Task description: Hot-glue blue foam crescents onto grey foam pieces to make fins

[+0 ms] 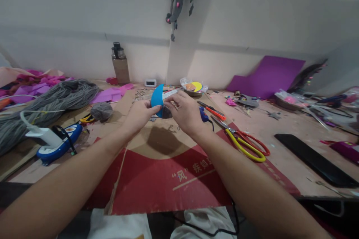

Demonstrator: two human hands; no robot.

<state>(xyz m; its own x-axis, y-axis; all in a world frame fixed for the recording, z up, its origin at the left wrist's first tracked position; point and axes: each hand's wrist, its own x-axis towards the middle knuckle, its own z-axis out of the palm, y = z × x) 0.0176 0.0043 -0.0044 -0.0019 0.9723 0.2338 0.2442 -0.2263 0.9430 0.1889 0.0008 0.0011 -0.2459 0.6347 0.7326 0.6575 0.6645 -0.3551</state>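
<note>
My left hand (pixel 138 115) and my right hand (pixel 186 114) meet above the middle of the table. Together they pinch a curved blue felt piece (pixel 157 98), which stands up between the fingertips. A small grey piece (pixel 166 112) shows just under the blue one, between both hands. Both hands are closed on these pieces. A blue hot glue gun (pixel 203 114) lies right behind my right hand.
A red and brown cardboard sheet (pixel 168 179) covers the table in front. Scissors (pixel 246 143) with red and yellow handles lie at the right, a black strip (pixel 316 160) farther right. Grey yarn (pixel 47 101), a bottle (pixel 120 63) and a purple sheet (pixel 266 76) stand around.
</note>
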